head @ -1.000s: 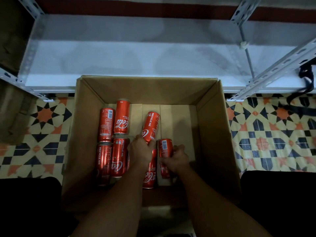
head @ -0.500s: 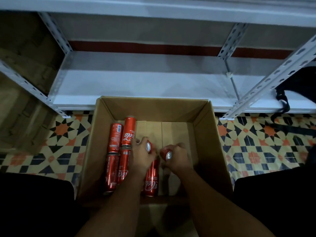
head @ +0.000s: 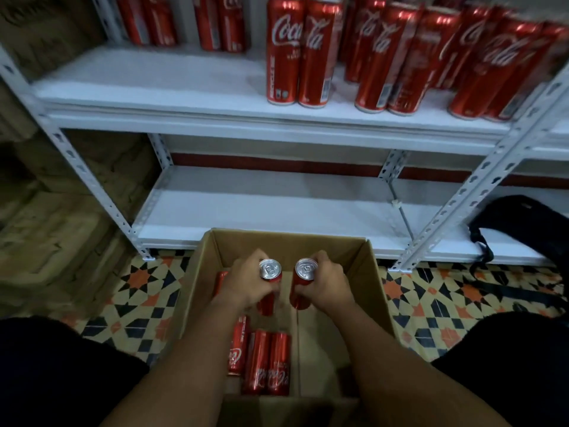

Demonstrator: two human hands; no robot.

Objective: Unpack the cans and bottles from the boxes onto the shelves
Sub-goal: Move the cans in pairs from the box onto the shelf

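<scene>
**Two cans upright in hand, shelf ahead and above**

Gripping one slim red can apiece, our left hand (head: 246, 286) and right hand (head: 324, 285) have their fingers curled round the can bodies, thumbs toward us. The left-hand can (head: 270, 272) and the right-hand can (head: 304, 272) both stand upright with silver tops and pull tabs facing up, close beside each other but not touching, held above the open cardboard box (head: 374, 282).

What the next move turns on, we judge, is direction: the upper shelf (head: 154, 84) lies forward of and higher than both hands, with standing Coca-Cola cans (head: 297, 53) already grouped toward its right and bare board to the left of them. Our left hand sits nearer that free stretch. Since each can's long axis is already vertical, no turning looks needed, only a lift and reach forward. More cans (head: 266, 362) lie on their sides in the box bottom.
</scene>
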